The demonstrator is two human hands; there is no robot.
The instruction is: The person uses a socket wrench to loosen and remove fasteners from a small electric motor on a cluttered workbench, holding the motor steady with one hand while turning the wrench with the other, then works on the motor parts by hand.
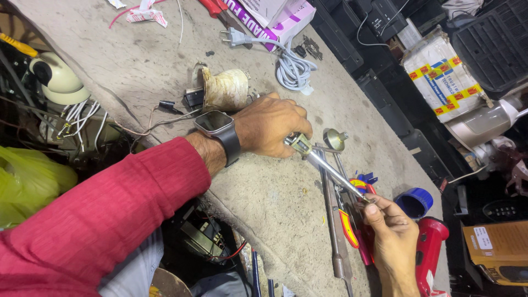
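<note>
On the dusty workbench (pixel 165 71), both hands' grips pinch a shiny metal rod (pixel 330 169): left hand (pixel 272 129), right hand (pixel 393 242)

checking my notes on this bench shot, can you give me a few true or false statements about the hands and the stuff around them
1. The left hand grips one end of a shiny metal rod. True.
2. The right hand lies flat on the bench, touching nothing. False: its fingers pinch the rod's other end.
3. A watch sits on the left wrist. True.
4. The left sleeve is blue. False: the sleeve is red.
5. A grey power cable lies coiled on the bench beyond the left hand. True.
6. The blue cap sits on the rod. False: it lies apart, beside the right hand.
</note>
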